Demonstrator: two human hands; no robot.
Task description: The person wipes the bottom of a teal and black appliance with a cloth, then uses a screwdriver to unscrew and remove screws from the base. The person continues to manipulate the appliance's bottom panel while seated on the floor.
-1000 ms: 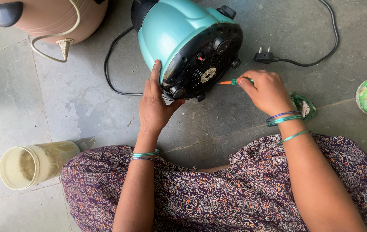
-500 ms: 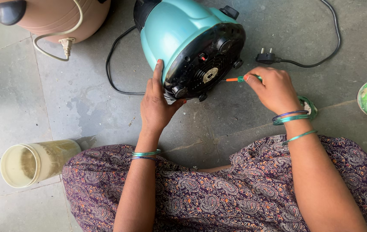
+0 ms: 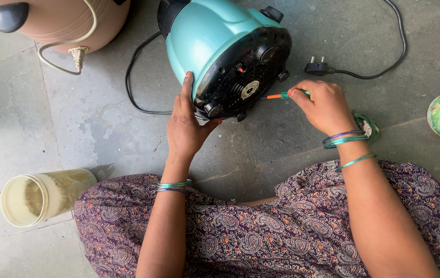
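both our hands meet the mixer base (image 3: 214, 46): right hand (image 3: 323, 105) pinching a screwdriver (image 3: 280, 95) pointing to nine o'clock at its black underside (image 3: 243, 72), left hand (image 3: 186, 123) spread flat against its rim.

Colours here are pretty nice tbh. The mixer base (image 3: 214, 46) at top centre is turquoise with a black underside (image 3: 243, 74), black cord (image 3: 384, 56) trailing to the upper right. The little screwdriver (image 3: 281, 95) is orange and green. Upper left there's a dusty pink appliance (image 3: 65, 20) with a cream cord (image 3: 78, 51). Purple paisley fabric (image 3: 261, 231) along the bottom, green and purple bangles (image 3: 343, 139), grey stone floor (image 3: 24, 113).
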